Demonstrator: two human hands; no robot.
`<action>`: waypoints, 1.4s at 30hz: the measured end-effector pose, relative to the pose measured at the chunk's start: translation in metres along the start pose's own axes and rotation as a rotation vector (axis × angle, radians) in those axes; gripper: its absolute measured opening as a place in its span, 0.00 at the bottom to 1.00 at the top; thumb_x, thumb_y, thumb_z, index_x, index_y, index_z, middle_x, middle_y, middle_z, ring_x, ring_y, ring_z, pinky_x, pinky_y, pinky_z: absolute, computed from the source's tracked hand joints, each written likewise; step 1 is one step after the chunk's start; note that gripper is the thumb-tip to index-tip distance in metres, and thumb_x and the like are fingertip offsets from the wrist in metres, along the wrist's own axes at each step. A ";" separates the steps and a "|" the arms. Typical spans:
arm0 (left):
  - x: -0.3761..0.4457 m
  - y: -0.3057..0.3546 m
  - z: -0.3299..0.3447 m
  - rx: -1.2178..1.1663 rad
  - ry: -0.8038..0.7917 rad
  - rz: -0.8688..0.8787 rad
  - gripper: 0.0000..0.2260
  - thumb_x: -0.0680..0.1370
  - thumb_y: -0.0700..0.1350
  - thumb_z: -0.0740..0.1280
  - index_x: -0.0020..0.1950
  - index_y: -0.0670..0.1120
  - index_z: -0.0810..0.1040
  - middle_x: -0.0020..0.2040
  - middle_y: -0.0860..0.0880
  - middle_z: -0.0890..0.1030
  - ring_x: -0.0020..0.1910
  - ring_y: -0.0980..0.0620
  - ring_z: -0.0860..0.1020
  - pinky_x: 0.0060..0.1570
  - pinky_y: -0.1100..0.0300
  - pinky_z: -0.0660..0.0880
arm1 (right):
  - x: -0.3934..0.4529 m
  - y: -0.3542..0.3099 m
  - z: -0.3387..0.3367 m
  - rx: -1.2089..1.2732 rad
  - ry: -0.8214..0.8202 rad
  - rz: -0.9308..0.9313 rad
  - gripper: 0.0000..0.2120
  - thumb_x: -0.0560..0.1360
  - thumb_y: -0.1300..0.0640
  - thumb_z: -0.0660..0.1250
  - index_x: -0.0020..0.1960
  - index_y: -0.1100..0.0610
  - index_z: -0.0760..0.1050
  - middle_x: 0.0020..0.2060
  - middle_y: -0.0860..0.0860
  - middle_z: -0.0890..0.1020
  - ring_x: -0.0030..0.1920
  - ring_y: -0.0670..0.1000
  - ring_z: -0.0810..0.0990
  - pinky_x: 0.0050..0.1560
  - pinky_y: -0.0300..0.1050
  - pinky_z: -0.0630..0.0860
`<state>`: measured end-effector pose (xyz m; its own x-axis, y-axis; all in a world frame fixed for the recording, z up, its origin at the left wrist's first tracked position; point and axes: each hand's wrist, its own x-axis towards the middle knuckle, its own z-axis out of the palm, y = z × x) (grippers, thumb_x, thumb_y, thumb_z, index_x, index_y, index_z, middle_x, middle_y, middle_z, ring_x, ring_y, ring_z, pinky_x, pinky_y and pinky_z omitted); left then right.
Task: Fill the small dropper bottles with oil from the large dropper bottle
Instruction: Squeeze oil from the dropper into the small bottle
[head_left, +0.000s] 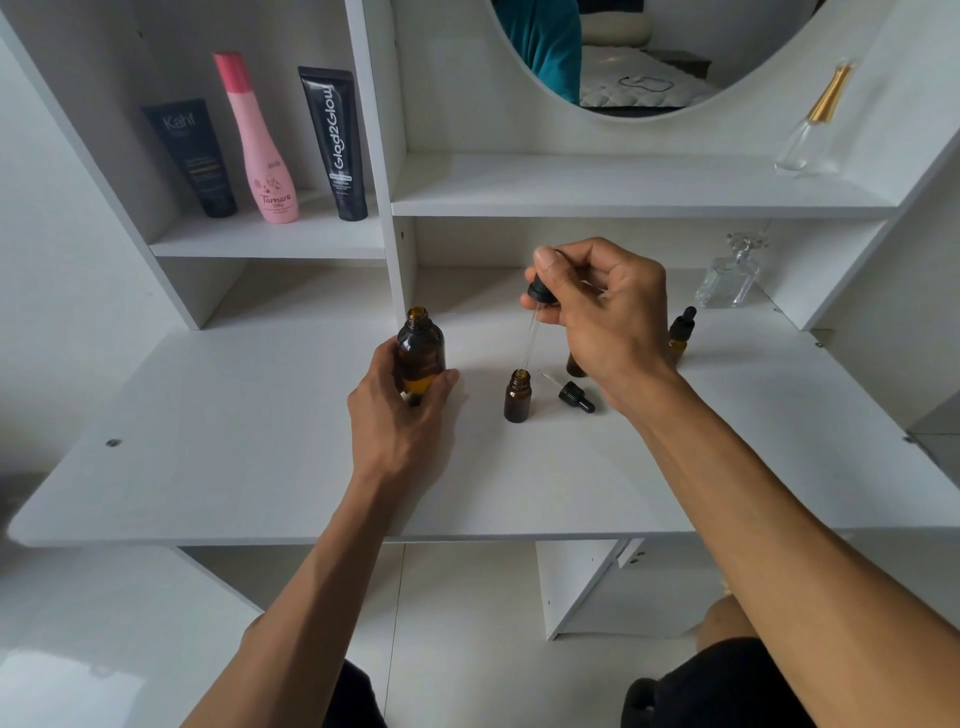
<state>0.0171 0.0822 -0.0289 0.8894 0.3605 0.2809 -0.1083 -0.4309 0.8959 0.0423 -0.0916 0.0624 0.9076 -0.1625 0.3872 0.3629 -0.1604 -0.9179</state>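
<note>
My left hand (402, 415) grips the large amber bottle (421, 353), which stands uncapped on the white desk (260, 441) with a little oil at its bottom. My right hand (608, 312) pinches the big dropper (535, 312) by its black cap, and the glass tip points into the mouth of an open small amber bottle (517, 397). That bottle's own small dropper cap (574, 396) lies on the desk just to its right. A capped small bottle (681, 332) stands behind my right hand. Another small bottle (573, 364) is mostly hidden by that hand.
Two clear glass perfume bottles stand at the right, one on the desk (730, 275) and one on the upper shelf (815, 130). Two dark tubes (192, 156) (335, 140) and a pink bottle (260, 140) fill the left shelf. A round mirror (649, 52) hangs above.
</note>
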 end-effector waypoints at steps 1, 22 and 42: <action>0.000 0.000 0.000 -0.001 0.000 0.000 0.18 0.76 0.47 0.75 0.65 0.46 0.78 0.51 0.51 0.82 0.45 0.63 0.78 0.39 0.80 0.67 | 0.000 0.000 0.000 -0.004 -0.002 -0.003 0.06 0.79 0.57 0.70 0.44 0.58 0.81 0.41 0.56 0.85 0.38 0.50 0.87 0.42 0.48 0.85; -0.002 0.001 0.000 -0.022 -0.013 -0.009 0.18 0.76 0.46 0.75 0.65 0.46 0.78 0.48 0.53 0.80 0.44 0.74 0.75 0.40 0.80 0.68 | 0.002 -0.004 0.001 -0.041 -0.027 -0.054 0.07 0.78 0.56 0.71 0.43 0.57 0.81 0.39 0.56 0.86 0.38 0.50 0.87 0.41 0.44 0.84; -0.001 0.001 0.001 -0.048 -0.018 -0.008 0.18 0.76 0.45 0.74 0.65 0.47 0.78 0.49 0.53 0.81 0.45 0.72 0.76 0.40 0.79 0.69 | 0.029 -0.053 0.073 0.098 -0.113 -0.222 0.08 0.80 0.58 0.67 0.50 0.63 0.81 0.42 0.57 0.86 0.40 0.49 0.87 0.41 0.42 0.83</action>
<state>0.0163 0.0811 -0.0290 0.8980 0.3486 0.2683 -0.1222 -0.3882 0.9134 0.0648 -0.0166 0.1156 0.8194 -0.0235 0.5728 0.5693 -0.0842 -0.8178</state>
